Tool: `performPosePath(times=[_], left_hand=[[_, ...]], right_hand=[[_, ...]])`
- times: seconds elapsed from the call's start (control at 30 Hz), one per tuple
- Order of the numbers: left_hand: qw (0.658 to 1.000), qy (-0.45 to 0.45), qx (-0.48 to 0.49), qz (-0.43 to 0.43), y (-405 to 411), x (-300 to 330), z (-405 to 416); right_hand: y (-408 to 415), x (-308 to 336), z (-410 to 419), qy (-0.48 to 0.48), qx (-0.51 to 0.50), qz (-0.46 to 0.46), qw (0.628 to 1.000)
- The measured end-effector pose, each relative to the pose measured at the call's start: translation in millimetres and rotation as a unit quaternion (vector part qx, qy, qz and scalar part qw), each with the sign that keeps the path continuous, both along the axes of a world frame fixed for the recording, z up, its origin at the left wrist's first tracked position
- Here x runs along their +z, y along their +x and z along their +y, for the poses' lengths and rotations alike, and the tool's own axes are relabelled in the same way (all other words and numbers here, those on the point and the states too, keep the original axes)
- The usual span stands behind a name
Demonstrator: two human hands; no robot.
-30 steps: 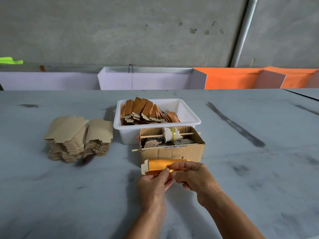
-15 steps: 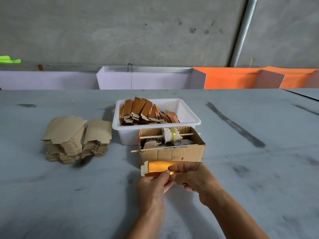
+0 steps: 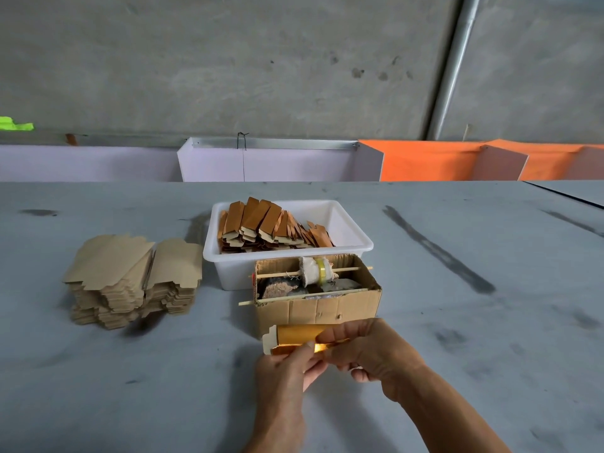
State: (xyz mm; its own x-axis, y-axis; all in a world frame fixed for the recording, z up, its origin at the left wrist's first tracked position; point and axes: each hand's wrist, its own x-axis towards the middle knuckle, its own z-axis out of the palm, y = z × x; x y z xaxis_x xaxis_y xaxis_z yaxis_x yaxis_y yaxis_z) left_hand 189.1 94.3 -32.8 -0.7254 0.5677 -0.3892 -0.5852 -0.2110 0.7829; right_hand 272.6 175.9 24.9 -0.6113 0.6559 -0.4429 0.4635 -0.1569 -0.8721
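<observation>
A small gold-faced paper box blank (image 3: 294,336) is held just above the grey table, in front of a cardboard box. My left hand (image 3: 287,371) pinches its lower edge from below. My right hand (image 3: 369,349) grips its right end, fingers curled over the fold. The blank's white tab sticks out at the left end; its right part is hidden under my right hand.
A cardboard box (image 3: 317,310) holds a tape roll on a stick and some rags. Behind it a white plastic tub (image 3: 351,237) contains several folded gold pieces (image 3: 271,227). A stack of flat brown blanks (image 3: 130,279) lies at the left. Purple and orange partitions line the table's far edge.
Both hands keep hold of the gold blank at almost the same spot; it has been folded slightly more closed. Nothing else on the table moved.
</observation>
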Motion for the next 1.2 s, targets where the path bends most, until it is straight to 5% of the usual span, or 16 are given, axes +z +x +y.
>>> performPosePath(times=[0.27,0.77,1.2], left_hand=[[0.997,-0.01,0.028,-0.073,2.6,2.9,6.2],[0.992,-0.051,0.109,-0.025,6.3,-2.3,13.1],[0.991,-0.021,0.13,-0.035,5.7,1.1,11.8]], right_hand=[[-2.1,-1.6,-6.0,0.068,0.016,-0.008,0.997],[-6.5,-25.1,-23.0,0.283,-0.06,-0.041,0.956],[-11.0,-34.2,-36.2,0.231,-0.137,0.029,0.963]])
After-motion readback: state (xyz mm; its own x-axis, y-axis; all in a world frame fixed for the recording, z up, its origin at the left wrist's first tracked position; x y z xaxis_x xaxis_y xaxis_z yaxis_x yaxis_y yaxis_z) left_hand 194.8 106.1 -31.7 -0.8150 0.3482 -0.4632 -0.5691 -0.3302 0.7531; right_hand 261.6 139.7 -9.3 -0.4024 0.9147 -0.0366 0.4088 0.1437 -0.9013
